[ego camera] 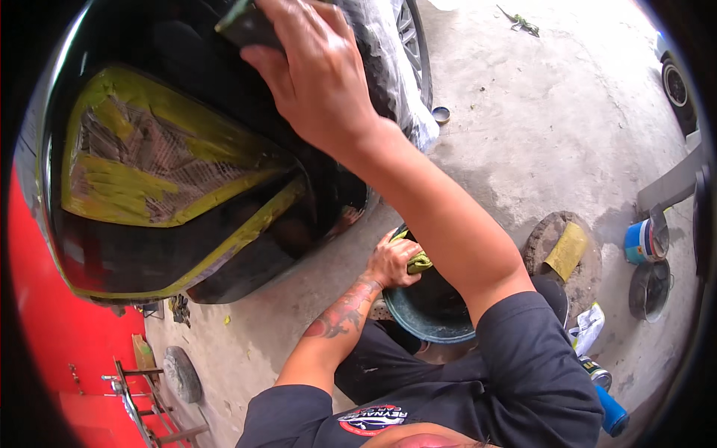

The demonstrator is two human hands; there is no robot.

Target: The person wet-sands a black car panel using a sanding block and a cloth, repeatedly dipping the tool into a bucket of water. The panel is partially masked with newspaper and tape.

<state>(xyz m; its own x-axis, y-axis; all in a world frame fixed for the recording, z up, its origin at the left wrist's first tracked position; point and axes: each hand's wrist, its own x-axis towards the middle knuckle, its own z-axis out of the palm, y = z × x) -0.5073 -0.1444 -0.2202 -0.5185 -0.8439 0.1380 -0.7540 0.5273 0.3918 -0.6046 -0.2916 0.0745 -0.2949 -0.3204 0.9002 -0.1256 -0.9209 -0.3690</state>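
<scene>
My right hand (322,73) grips a dark flat sanding block or folded abrasive sheet (246,25) with a greenish edge, at the top of the view. It lies over the glossy black car body (224,84); whether it presses on the panel I cannot tell. Below it, a light-shaped area of the car is covered with newspaper (151,148) and yellow-green masking tape (126,178). My left hand (395,260) holds a bunched yellow-green cloth (419,262) at the rim of a dark bucket (434,337) between my legs. My right arm hides part of the bucket.
Plastic sheeting (386,73) hangs by the car's wheel (414,47). A yellow sheet (567,252) lies on a round slab (535,241) at right, near a blue can (637,242) and a dark pan (650,291). A wooden frame (151,411) stands at lower left by a red wall (67,330).
</scene>
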